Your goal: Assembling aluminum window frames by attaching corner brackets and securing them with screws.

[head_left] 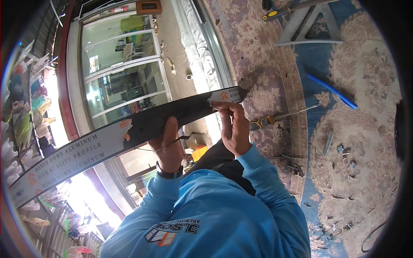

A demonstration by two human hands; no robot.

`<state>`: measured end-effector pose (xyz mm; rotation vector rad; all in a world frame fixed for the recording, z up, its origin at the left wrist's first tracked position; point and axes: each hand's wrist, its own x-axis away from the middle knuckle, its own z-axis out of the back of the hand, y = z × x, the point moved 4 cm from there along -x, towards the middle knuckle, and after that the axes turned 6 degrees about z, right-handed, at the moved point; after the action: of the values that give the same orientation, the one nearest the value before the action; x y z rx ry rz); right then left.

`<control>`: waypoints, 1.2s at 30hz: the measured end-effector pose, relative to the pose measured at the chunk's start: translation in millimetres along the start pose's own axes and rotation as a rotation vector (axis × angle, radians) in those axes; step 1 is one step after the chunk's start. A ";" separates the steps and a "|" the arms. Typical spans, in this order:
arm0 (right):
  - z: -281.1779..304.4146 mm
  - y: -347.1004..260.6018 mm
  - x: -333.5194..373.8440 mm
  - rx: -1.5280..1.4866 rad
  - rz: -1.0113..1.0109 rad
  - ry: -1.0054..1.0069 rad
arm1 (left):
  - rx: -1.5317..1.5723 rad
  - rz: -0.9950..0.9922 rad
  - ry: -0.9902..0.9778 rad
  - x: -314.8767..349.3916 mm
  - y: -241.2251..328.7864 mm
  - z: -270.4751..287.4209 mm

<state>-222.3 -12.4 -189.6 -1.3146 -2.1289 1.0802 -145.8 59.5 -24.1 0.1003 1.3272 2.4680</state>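
Note:
A long, dark aluminium profile [159, 112] slants across in front of me. Printed white protective film [73, 159] covers its left stretch, and a smaller piece of film [228, 96] covers the right end; between them the dark surface is bare, with torn film edges. My left hand [168, 148] grips the lower edge near the middle, thumb on the bare face. At the right end my right hand [234, 129] is closed, its fingertips pinching at the torn edge of the film. A thin dark strip [185, 137] sticks out beside my left hand.
On the patterned carpet to the right lie a yellow-and-black screwdriver [263, 123], a blue pen [333, 91], a metal triangle square [312, 26], a yellow-handled tool [275, 14] and scattered screws [352, 164]. A glass-paned frame [124, 64] stands beyond the profile.

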 end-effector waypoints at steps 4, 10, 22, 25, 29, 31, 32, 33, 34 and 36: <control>1.3 7.8 1.9 -0.055 -0.020 0.030 | 0.009 0.048 -0.014 1.3 3.7 -3.8; 4.7 8.9 0.4 -0.051 -0.008 -0.038 | 0.090 0.067 0.055 3.1 4.2 -6.4; -41.5 -112.6 -75.3 -0.111 0.291 -0.411 | 0.203 -0.061 -0.148 -0.8 -3.2 -7.4; -63.0 -125.3 -82.1 -0.039 0.370 -0.471 | 0.230 -0.153 -0.261 -0.3 -2.4 -9.2; -76.4 -130.8 -81.9 0.055 0.344 -0.559 | 0.491 -0.065 -0.307 -3.0 -0.9 -12.4; -76.9 -134.5 -80.5 0.064 0.331 -0.519 | 0.250 -0.215 -0.263 -3.9 6.3 -13.4; -77.1 -135.2 -79.3 0.071 0.299 -0.478 | 0.135 -0.287 -0.251 -2.1 10.0 -12.4; -78.5 -137.8 -75.7 0.083 0.326 -0.485 | 0.013 -0.317 -0.205 -3.0 11.5 -11.1; -79.0 -136.1 -73.1 0.082 0.245 -0.461 | 0.017 -0.315 -0.235 -2.7 11.8 -12.6; -80.1 -132.3 -66.1 0.068 0.099 -0.428 | 0.286 -0.204 -0.251 -4.8 8.7 -11.7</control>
<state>-210.9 -72.4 -32.9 -1.2548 -2.3125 1.5794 -146.0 44.1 -23.1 0.3151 1.4875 2.0122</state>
